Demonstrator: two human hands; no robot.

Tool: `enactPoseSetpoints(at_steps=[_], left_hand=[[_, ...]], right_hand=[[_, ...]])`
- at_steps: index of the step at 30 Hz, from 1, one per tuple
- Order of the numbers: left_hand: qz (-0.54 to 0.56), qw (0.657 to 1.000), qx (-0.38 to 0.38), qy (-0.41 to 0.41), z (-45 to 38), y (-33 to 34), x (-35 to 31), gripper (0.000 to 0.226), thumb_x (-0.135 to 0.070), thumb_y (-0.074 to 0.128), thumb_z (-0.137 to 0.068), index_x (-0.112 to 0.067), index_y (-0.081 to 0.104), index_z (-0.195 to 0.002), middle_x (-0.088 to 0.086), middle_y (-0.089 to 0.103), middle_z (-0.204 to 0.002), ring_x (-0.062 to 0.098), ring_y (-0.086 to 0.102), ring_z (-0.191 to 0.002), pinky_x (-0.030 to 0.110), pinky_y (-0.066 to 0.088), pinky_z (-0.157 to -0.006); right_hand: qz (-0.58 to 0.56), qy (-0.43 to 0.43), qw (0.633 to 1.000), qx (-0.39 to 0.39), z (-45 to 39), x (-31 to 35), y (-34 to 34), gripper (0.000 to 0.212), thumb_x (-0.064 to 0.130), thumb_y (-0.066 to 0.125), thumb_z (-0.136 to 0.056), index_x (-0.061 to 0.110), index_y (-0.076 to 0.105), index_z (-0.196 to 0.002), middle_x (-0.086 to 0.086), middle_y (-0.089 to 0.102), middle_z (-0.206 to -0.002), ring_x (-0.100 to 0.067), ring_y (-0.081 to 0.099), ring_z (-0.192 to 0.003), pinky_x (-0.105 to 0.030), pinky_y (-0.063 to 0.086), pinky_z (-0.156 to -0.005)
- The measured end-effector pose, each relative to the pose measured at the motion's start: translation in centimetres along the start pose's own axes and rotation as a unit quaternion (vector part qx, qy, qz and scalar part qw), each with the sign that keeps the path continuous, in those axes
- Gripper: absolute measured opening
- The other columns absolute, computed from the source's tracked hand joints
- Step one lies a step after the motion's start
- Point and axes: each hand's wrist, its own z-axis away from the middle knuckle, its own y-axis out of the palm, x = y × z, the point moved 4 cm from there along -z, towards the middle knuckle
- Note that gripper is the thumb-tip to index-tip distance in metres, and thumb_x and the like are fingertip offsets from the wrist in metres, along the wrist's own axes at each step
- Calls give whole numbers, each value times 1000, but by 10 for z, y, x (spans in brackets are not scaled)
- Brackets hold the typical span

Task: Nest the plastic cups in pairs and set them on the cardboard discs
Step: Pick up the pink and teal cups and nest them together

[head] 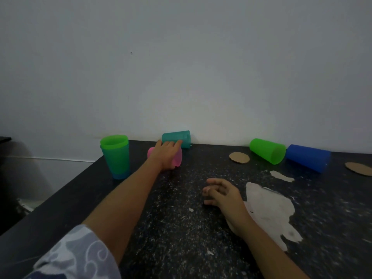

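A pink cup [178,159] lies on its side on the dark table, and my left hand [166,155] is wrapped over it. Right behind it a teal cup [177,136] lies on its side against the wall, with my fingertips touching it. At the left a green cup nested in a blue one [115,156] stands upright. A green cup [267,151] and a blue cup [309,158] lie on their sides at the right. Two cardboard discs rest flat: one [239,157] beside the green cup, one [359,168] at the right edge. My right hand [223,193] rests on the table, fingers loosely curled, holding nothing.
The speckled dark table [181,228] has pale worn patches [269,206] under and right of my right hand. Its left edge runs diagonally, with a drop to the floor beyond. A plain white wall [181,67] stands directly behind the cups.
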Motion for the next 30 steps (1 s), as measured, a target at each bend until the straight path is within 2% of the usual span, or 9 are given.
enactPoseSetpoints(at_steps=[4,8,12,15,19,22,24,26,30], left_hand=[[83,993,-86,7,12,-18,-13,107,-37,74,-71,-15,3,-148,15,45,-140,32,45,-127,45,25,-109],[164,973,-158,39,31,-44,-29,112,-38,78,-68,-18,3,-149,12,48,-137,32,48,-125,47,28,-110],[252,953,-149,83,56,-66,-51,115,-44,80,-64,-26,3,-148,6,50,-137,28,46,-127,46,28,-110],[311,938,-101,117,77,-80,-73,118,-46,81,-62,-31,-1,-147,7,52,-135,25,47,-126,45,34,-109],[363,917,-68,150,97,-90,-98,118,-43,82,-63,-33,-1,-147,9,54,-133,21,49,-123,30,36,-100],[381,910,-49,156,103,-91,-108,118,-42,83,-64,-33,0,-147,10,51,-137,19,48,-123,27,35,-99],[392,905,-38,159,101,-90,-110,117,-43,82,-63,-35,1,-146,9,49,-139,18,47,-124,29,35,-101],[407,900,-33,155,96,-88,-106,111,-48,79,-65,-42,1,-144,7,48,-140,10,46,-120,27,35,-100],[459,877,-64,125,75,-79,-85,75,-65,47,-82,-44,9,-143,4,44,-145,6,40,-126,27,32,-104]], right_hand=[[-2,-15,1000,-6,1,0,1,20,9,63,-86,18,60,-104,-9,67,-93,-18,66,-85,-29,58,-67],[19,-41,999,-23,2,1,1,44,3,63,-84,15,47,-123,-7,60,-102,-20,63,-92,-30,58,-66],[60,-83,993,-54,6,4,0,69,17,74,-76,27,35,-132,2,51,-120,-13,54,-109,-36,53,-87],[86,-122,987,-52,14,9,-2,85,29,82,-67,32,30,-135,11,46,-128,-7,48,-117,-26,41,-97],[81,-171,981,-44,16,16,1,84,17,86,-61,36,36,-125,18,52,-117,7,57,-103,-8,49,-78],[83,-177,976,-98,11,19,5,69,3,75,-72,14,38,-129,19,48,-100,24,53,-85,-11,49,-83],[112,-176,973,-95,9,20,3,65,8,77,-71,18,43,-126,20,51,-101,11,57,-95,-5,48,-76],[111,-183,974,-73,7,21,0,62,11,78,-70,24,48,-123,15,61,-106,-5,62,-101,-9,51,-73],[100,-210,970,-76,-2,35,-5,77,19,84,-63,28,43,-127,18,55,-111,8,57,-96,-2,46,-68]])
